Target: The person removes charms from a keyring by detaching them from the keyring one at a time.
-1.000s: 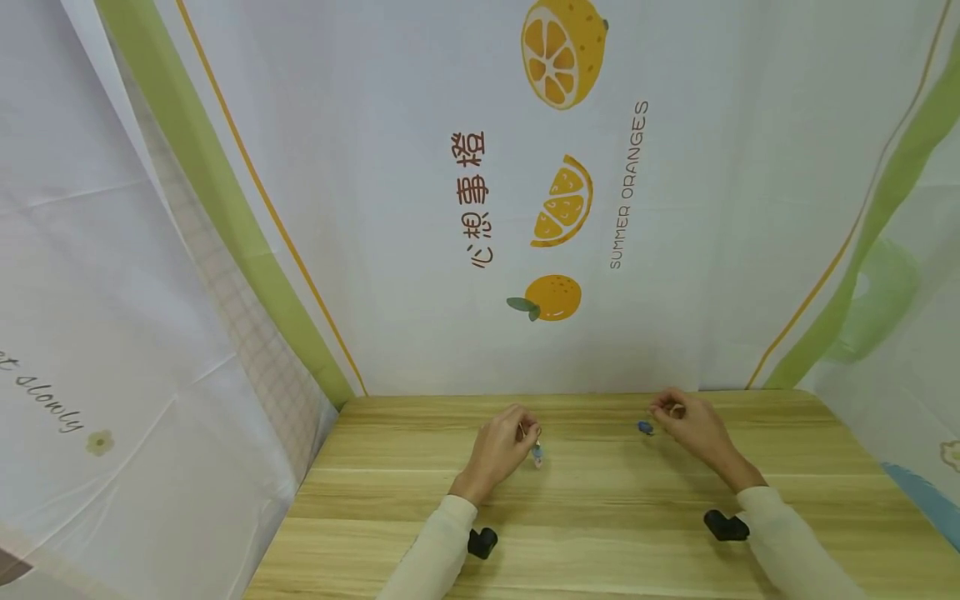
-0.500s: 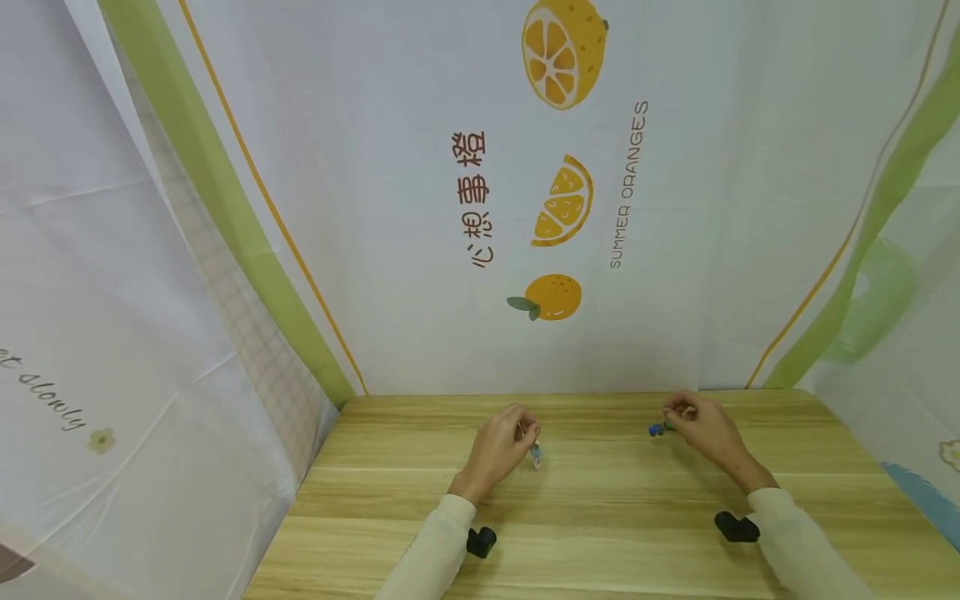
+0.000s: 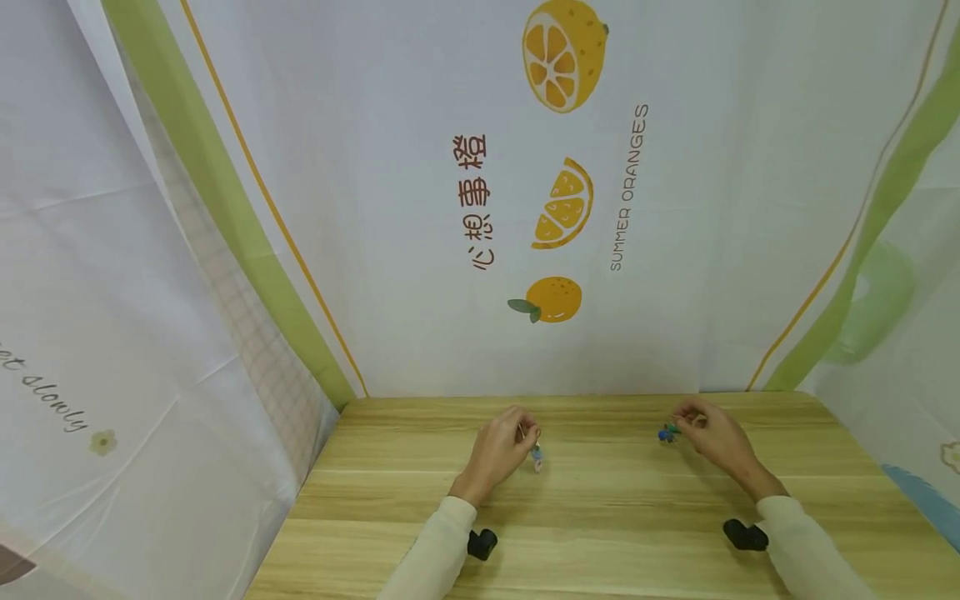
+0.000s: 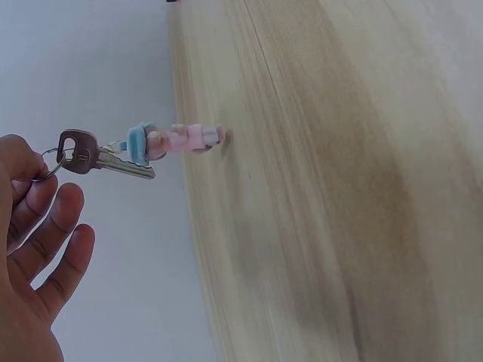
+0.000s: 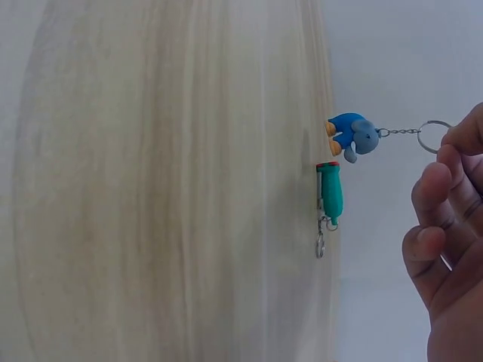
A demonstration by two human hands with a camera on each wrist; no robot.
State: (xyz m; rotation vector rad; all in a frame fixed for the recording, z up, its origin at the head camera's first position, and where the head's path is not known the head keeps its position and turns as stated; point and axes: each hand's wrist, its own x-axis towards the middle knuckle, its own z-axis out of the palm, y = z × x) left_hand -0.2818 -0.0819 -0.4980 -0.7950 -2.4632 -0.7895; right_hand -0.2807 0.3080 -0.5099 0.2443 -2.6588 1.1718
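Our right hand (image 3: 711, 437) has drifted rightward, lifting the blue figure keychain (image 5: 352, 135) by its ring; a green keychain (image 5: 330, 194) lies on the table (image 3: 600, 517). Our left hand (image 3: 501, 450) still pinches the keyring with pink figure (image 4: 185, 139).

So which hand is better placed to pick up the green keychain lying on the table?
Probably the right hand: the green keychain lies just beside the blue elephant keychain it holds. The left hand is far off.

Wooden table (image 3: 600, 508) bearing green keychain (image 5: 330, 194)
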